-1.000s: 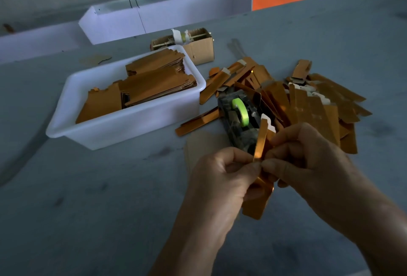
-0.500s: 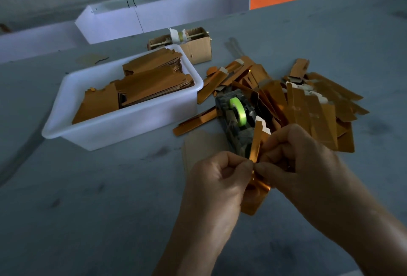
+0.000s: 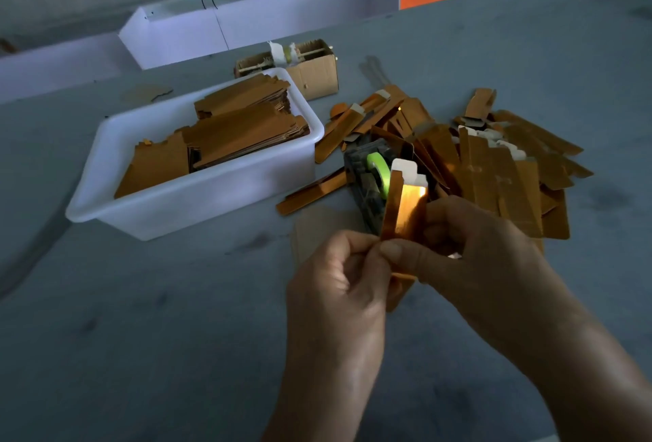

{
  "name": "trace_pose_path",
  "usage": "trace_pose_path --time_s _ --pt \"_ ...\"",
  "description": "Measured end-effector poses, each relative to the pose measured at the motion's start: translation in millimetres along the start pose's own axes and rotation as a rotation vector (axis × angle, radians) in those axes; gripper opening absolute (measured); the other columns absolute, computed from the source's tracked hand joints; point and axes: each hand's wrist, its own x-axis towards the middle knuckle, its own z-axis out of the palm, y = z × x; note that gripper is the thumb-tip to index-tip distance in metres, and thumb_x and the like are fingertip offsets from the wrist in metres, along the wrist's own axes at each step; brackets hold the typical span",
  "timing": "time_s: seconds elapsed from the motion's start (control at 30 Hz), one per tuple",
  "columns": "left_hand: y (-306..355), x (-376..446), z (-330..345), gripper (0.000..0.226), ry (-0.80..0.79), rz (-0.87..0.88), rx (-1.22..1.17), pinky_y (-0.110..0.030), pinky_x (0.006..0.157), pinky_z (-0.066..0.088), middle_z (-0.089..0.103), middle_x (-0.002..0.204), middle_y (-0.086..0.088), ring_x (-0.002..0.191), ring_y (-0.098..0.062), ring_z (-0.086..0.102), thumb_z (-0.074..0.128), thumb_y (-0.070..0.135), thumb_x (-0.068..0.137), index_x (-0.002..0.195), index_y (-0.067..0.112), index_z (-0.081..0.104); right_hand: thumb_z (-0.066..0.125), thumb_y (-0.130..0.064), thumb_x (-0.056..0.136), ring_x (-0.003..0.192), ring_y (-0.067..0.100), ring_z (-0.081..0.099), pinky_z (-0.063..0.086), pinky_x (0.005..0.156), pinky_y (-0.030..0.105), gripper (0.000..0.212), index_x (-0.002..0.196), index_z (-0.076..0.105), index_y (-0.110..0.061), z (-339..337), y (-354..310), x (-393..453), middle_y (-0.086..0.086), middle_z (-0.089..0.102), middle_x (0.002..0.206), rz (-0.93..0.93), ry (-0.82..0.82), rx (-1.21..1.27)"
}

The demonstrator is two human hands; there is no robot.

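Gold carton sleeve [image 3: 402,212]: upright, just in front of the tape dispenser [image 3: 365,178].
Left hand [image 3: 338,282]: pinching the sleeve's lower edge.
Right hand [image 3: 487,258]: pinching its opposite side.
Technique: squeeze both creases evenly, so it likely opens square.

Two bare hands are showing just this side of the tape dispenser [image 3: 367,180]. The left hand [image 3: 335,275] and the right hand [image 3: 469,251] are both running into bare forearms (uncovered as far as the view reaches). The right thumb is showing a short, rounded nail.
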Motion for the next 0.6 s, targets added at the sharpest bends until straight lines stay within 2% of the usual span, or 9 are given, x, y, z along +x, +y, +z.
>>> trace_pose_path --time_s 0.07,0.13,0.27,0.33,0.4,0.47,0.5,0.57,0.6 --pt "0 2 -1 0.015 -0.024 -0.01 0.009 -0.031 0.063 0.059 0.074 0.071 0.003 0.066 -0.012 0.071 0.061 0.016 0.09 0.079 0.022 0.069 0.057 -0.06 0.058 0.072 -0.01 0.057 0.041 0.057 0.002 0.032 0.079 0.055 -0.036 3 6 4 -0.016 0.062 0.069 0.017 -0.044 0.104" --pt "1 4 -2 0.013 -0.06 -0.014 0.037 -0.032 0.066 0.06 0.074 0.074 0.005 0.069 -0.01 0.071 0.06 0.019 0.091 0.082 0.022 0.069 0.066 -0.041 0.071 0.073 -0.01 0.058 0.04 0.057 0.001 0.013 0.079 0.057 -0.036 5 10 6 -0.025 0.063 0.077 0.021 -0.064 0.17" --pt "4 7 -5 0.009 -0.072 -0.072 0.068 -0.039 0.07 0.061 0.075 0.081 0.004 0.073 -0.012 0.072 0.062 0.028 0.087 0.095 0.024 0.066 0.068 -0.02 0.079 0.065 -0.01 0.06 0.041 0.054 0.002 0.016 0.078 0.061 -0.035 10 14 7 -0.024 0.065 0.071 0.011 -0.041 0.333" --pt "8 9 -6 0.029 -0.1 -0.137 0.078 -0.033 0.065 0.06 0.075 0.085 0.003 0.071 -0.011 0.072 0.062 0.041 0.081 0.107 0.03 0.057 0.065 -0.02 0.082 0.068 -0.009 0.061 0.045 0.057 0.009 0.015 0.082 0.063 -0.035 8 15 8 -0.023 0.066 0.072 0.013 -0.047 0.358" --pt "9 11 -9 0.033 -0.101 -0.138 0.14 -0.017 0.051 0.053 0.074 0.083 0.008 0.067 -0.002 0.07 0.058 0.048 0.079 0.108 0.033 0.053 0.061 -0.024 0.084 0.072 -0.009 0.062 0.046 0.062 0.012 0.014 0.089 0.062 -0.038 0 15 12 -0.025 0.065 0.076 0.017 -0.021 0.347" --pt "7 15 -17 0.022 -0.023 -0.053 0.339 -0.013 0.049 0.046 0.072 0.077 0.014 0.067 0.005 0.066 0.056 0.05 0.082 0.095 0.033 0.058 0.059 -0.024 0.087 0.066 -0.011 0.059 0.042 0.051 0.006 0.013 0.086 0.061 -0.037 -13 15 25 -0.026 0.063 0.073 -0.012 0.088 0.243" --pt "3 17 -22 0.023 0.017 -0.015 0.459 -0.016 0.052 0.045 0.071 0.074 0.013 0.069 0.003 0.065 0.053 0.051 0.081 0.09 0.031 0.06 0.06 -0.022 0.088 0.06 -0.007 0.058 0.038 0.046 0.004 0.012 0.083 0.062 -0.033 -21 17 35 -0.019 0.063 0.069 -0.024 0.177 0.151" --pt "-8 22 -32 0.024 0.076 -0.011 0.655 -0.026 0.061 0.042 0.065 0.078 0.013 0.078 -0.009 0.062 0.054 0.048 0.084 0.093 0.028 0.063 0.057 -0.02 0.088 0.06 0.004 0.054 0.036 0.047 0.011 0.006 0.084 0.062 -0.02 -33 24 60 -0.005 0.061 0.067 0.009 0.316 -0.096" --pt "-15 23 -36 0.023 0.082 -0.041 0.723 -0.03 0.065 0.041 0.063 0.083 0.012 0.085 -0.015 0.061 0.058 0.045 0.086 0.097 0.025 0.063 0.056 -0.022 0.088 0.072 0.011 0.054 0.04 0.055 0.021 0.01 0.093 0.061 -0.014 -37 28 71 0.0 0.063 0.079 0.07 0.354 -0.236"
